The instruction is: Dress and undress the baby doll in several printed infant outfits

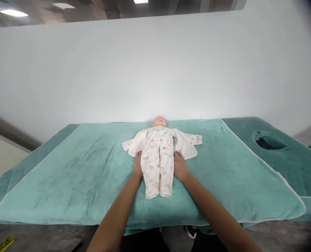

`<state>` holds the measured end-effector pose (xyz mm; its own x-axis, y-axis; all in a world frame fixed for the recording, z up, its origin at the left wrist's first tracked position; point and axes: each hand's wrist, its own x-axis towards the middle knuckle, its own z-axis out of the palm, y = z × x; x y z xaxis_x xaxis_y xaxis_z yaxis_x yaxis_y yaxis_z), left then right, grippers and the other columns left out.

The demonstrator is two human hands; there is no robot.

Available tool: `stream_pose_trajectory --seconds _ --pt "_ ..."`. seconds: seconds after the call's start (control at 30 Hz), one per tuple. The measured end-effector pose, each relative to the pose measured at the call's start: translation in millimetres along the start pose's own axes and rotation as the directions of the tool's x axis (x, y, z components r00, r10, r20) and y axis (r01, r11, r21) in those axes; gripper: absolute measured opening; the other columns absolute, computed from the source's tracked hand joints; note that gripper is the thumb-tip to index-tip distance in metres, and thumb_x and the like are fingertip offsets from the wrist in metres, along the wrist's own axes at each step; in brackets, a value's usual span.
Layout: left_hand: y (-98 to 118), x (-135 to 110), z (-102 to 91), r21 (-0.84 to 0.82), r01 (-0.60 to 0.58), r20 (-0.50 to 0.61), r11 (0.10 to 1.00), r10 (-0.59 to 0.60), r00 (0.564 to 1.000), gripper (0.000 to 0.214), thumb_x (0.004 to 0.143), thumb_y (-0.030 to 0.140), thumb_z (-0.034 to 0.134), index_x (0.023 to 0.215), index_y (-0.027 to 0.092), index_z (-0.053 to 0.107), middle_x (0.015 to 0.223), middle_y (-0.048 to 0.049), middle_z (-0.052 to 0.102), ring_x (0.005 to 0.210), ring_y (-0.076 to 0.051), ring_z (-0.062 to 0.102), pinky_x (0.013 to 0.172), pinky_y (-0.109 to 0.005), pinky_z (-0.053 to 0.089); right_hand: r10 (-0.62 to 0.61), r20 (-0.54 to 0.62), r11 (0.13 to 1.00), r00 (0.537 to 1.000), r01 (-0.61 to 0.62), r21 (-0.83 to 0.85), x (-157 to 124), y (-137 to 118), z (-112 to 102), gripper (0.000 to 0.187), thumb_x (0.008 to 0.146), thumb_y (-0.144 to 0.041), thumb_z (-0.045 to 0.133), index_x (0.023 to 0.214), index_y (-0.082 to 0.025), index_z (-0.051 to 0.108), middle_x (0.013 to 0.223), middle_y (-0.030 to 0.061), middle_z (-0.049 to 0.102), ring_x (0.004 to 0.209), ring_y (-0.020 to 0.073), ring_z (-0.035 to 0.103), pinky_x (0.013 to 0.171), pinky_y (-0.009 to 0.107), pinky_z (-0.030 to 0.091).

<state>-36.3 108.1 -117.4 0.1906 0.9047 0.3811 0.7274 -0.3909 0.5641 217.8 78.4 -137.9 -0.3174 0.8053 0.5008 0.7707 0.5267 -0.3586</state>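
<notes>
left hand [138,165] and right hand [180,166] laid open against a baby doll [159,121] on a massage bed [297,164].

the doll lies on its back between the hands, head pointing away from them, feet nearer the person. each hand rests with fingers loose against one side of its printed white romper [157,157] at hip height, the right one just below a spread sleeve; neither is closed on the cloth. under both hands lies a light teal towel [79,175], and the bed's face hole [269,140] sits well beyond the right hand.
</notes>
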Motion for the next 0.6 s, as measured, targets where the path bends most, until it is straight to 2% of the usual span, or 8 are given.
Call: stream_pose_trajectory --seconds 0.1,0.17,0.3,0.47,0.53,0.6 --pt "0.2 0.7 -2.5 0.083 -0.005 -0.011 0.997 0.006 1.0 0.02 0.089 0.031 0.057 0.093 0.018 0.072 0.099 -0.0139 0.069 0.103 -0.032 0.06 0.099 -0.047 0.045 0.118 -0.072 0.99 0.99 -0.123 -0.067 -0.8 17.6 -0.4 0.041 0.082 -0.002 0.052 0.11 -0.023 0.072 0.12 0.0088 0.069 0.117 0.0273 0.055 0.101 0.043 0.041" --pt "2.7 -0.9 -5.3 0.13 -0.009 -0.019 0.991 0.012 1.0 0.018 0.089 0.028 0.056 0.087 0.02 0.071 0.093 -0.0125 0.068 0.097 -0.03 0.06 0.093 -0.046 0.047 0.138 -0.09 0.985 0.986 -0.146 -0.089 -4.8 28.7 -3.8 0.041 0.078 0.001 0.05 0.102 -0.023 0.074 0.115 0.0066 0.072 0.113 0.0261 0.057 0.096 0.041 0.041" --pt "11.3 -15.3 -12.5 0.16 -0.026 -0.033 0.987 0.032 0.999 0.021 0.089 0.024 0.051 0.079 0.019 0.069 0.084 -0.0123 0.067 0.091 -0.03 0.059 0.092 -0.048 0.045 0.058 -0.09 0.994 0.994 -0.066 -0.087 -23.7 42.8 -15.9 0.043 0.073 0.005 0.049 0.091 -0.024 0.075 0.103 0.003 0.075 0.105 0.0229 0.06 0.098 0.039 0.038" --pt "13.7 -35.1 -21.8 0.183 -0.072 -0.063 0.98 0.084 0.994 0.015 0.083 0.019 0.054 0.081 0.02 0.069 0.087 -0.0108 0.069 0.091 -0.029 0.061 0.087 -0.044 0.047 -0.047 -0.07 0.999 0.996 0.048 0.01 -49.7 49.1 -31.3 0.053 0.073 0.006 0.043 0.101 -0.027 0.074 0.107 0.0011 0.075 0.104 0.0201 0.061 0.103 0.04 0.037" --pt "7.4 -34.9 -26.0 0.152 -0.022 -0.123 0.988 0.041 0.992 0.016 0.083 0.017 0.052 0.079 0.022 0.067 0.087 -0.0082 0.069 0.089 -0.026 0.062 0.084 -0.041 0.049 0.012 -0.086 0.998 0.996 -0.006 0.067 -52.9 53.1 -36.3 0.051 0.077 0.002 0.041 0.102 -0.027 0.074 0.11 0.0021 0.074 0.105 0.0196 0.062 0.104 0.04 0.038" --pt "-2.9 -29.5 -29.6 0.133 0.053 -0.21 0.99 -0.024 0.977 0.022 0.086 0.016 0.045 0.084 0.022 0.066 0.093 -0.0085 0.068 0.094 -0.025 0.062 0.087 -0.04 0.05 0.199 -0.178 0.978 0.964 -0.182 0.105 -50.8 59.1 -41.3 0.04 0.086 -0.009 0.041 0.105 -0.024 0.072 0.112 0.0064 0.072 0.107 0.022 0.061 0.101 0.041 0.041"
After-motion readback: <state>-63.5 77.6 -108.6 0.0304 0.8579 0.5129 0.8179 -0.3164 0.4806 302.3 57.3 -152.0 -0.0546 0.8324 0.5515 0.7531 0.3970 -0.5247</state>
